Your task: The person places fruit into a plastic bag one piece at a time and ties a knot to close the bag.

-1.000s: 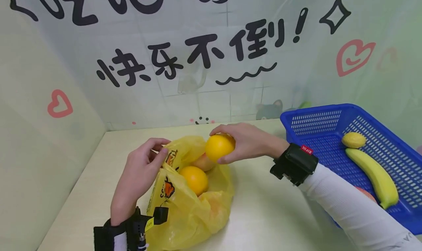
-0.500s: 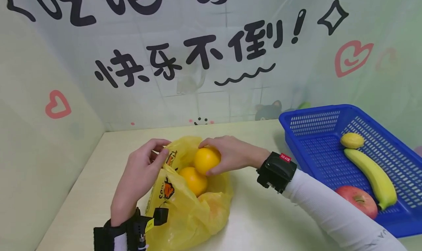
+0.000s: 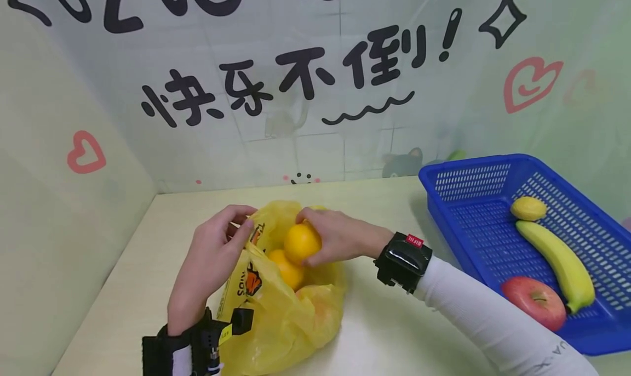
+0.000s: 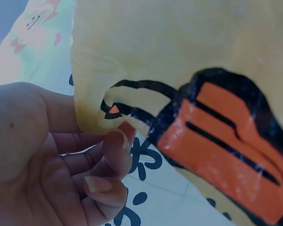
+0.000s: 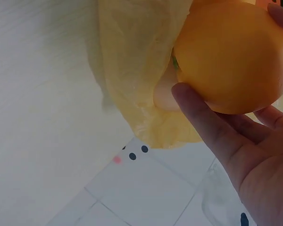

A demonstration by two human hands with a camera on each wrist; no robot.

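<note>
My left hand [image 3: 215, 255] pinches the rim of a yellow plastic bag [image 3: 276, 326] between thumb and fingers; the left wrist view shows the bag's edge [image 4: 89, 113] in that pinch, beside a black and orange print. My right hand [image 3: 340, 234] grips an orange [image 3: 302, 243] at the bag's mouth, its fingers round the fruit. A second orange [image 3: 287, 272] lies in the bag just beneath the held one, partly covered by it. In the right wrist view the held orange [image 5: 231, 56] hides most of a paler round fruit [image 5: 166, 89] inside the bag.
To the right stands a blue plastic basket [image 3: 473, 222] with a lemon [image 3: 529, 208], a banana [image 3: 557, 261] and a red apple [image 3: 534, 302] in it. The pale table [image 3: 143, 266] meets a printed wall covering [image 3: 236, 162] at the back.
My right hand has moved left and down with the orange, from above the bag's right side into its mouth. The apple came into fuller view as the sleeve shifted. The left hand keeps its hold.
</note>
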